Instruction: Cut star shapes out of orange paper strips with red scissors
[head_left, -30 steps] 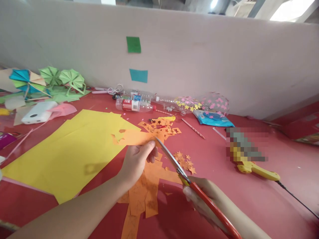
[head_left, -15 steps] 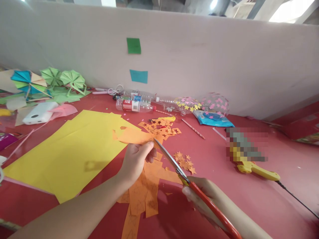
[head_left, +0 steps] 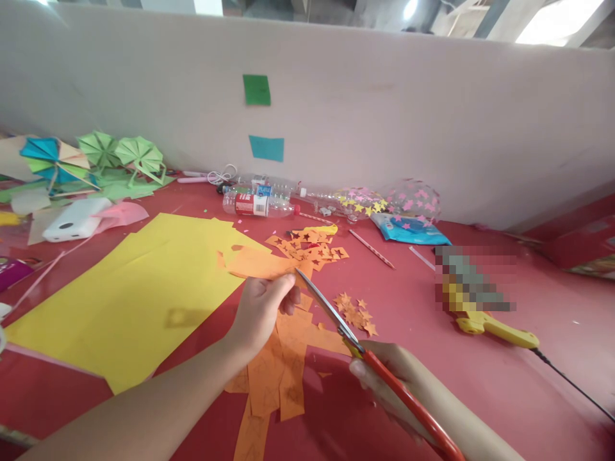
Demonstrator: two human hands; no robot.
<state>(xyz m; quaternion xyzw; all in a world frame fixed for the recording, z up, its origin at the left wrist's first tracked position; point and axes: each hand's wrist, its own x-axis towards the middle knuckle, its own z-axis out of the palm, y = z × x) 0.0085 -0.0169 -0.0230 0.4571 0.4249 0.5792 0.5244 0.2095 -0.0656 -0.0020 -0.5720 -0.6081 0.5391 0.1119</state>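
Note:
Between thumb and fingers, my left hand (head_left: 264, 307) pinches a strip of orange paper (head_left: 257, 261) above the table. My right hand (head_left: 384, 368) is closed round the red handles of a pair of scissors (head_left: 327, 306). The blade tips meet the paper right beside my left thumb, and the blades look nearly closed. Below my hands lie several orange paper strips (head_left: 276, 371) with faint drawn outlines. A small pile of cut orange stars (head_left: 355, 314) rests right of the blades. Orange scraps with star-shaped holes (head_left: 312, 248) lie beyond my left hand.
Yellow paper sheets (head_left: 139, 294) cover the left of the red table. Plastic bottles (head_left: 259, 203), some decorated with stars, lie along the wall. A yellow-handled glue gun (head_left: 500, 330), partly pixelated, is at right with its cord. Folded paper umbrellas (head_left: 139, 157) stand back left.

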